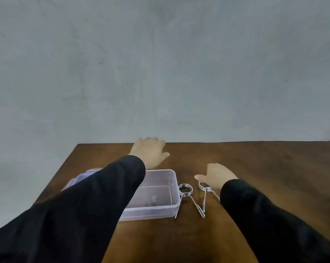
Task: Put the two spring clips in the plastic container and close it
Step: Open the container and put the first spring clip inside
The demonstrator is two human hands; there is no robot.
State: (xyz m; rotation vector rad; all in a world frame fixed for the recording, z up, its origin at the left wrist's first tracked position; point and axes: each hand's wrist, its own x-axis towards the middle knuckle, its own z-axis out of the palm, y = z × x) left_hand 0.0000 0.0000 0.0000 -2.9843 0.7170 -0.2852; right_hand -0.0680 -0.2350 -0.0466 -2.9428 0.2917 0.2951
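Note:
A clear plastic container lies open on the brown table, partly hidden under my left sleeve. Its lid sits at its left, mostly covered by the sleeve. Two metal spring clips lie just right of the container: the left clip against the container's right wall, the right clip beside it, their legs meeting in front. My left hand rests palm down beyond the container near the table's far edge, holding nothing. My right hand lies palm down right behind the right clip's coil, fingers spread.
The brown wooden table stretches right of the clips; its far edge meets a grey wall. The table's left edge runs diagonally close to the container's lid.

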